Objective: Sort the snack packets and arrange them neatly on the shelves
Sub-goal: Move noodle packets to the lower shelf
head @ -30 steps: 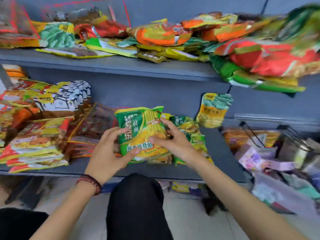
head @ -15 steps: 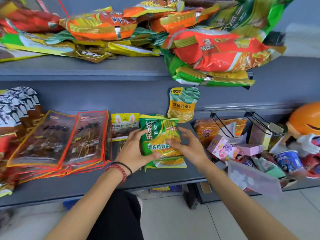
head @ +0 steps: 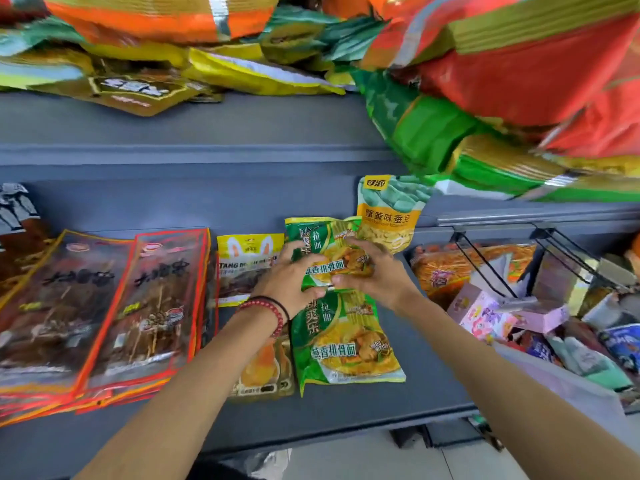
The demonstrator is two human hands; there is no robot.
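A green-and-yellow noodle packet (head: pixel 323 242) stands near the back of the lower grey shelf (head: pixel 346 414). My left hand (head: pixel 287 277) grips its left side and my right hand (head: pixel 375 271) grips its right side. A second identical green packet (head: pixel 346 341) lies flat on the shelf just in front of it, below my hands. A yellow-and-teal bean packet (head: pixel 388 216) leans against the back wall right behind them. A yellow-topped rabbit packet (head: pixel 242 261) sits to the left, and a gold packet (head: pixel 263 372) lies under my left wrist.
Red-edged brown skewer packets (head: pixel 104 306) lie stacked on the left of the lower shelf. The upper shelf (head: pixel 207 129) holds a jumbled heap of orange, yellow, green and red bags (head: pixel 502 98) overhanging on the right. At right, wire hooks (head: pixel 485 265) and a bin of small boxes and packets (head: pixel 519 317).
The view has moved closer to the shelf. My hands have carried one green packet toward the back wall, and a second green packet now lies flat in front of it.
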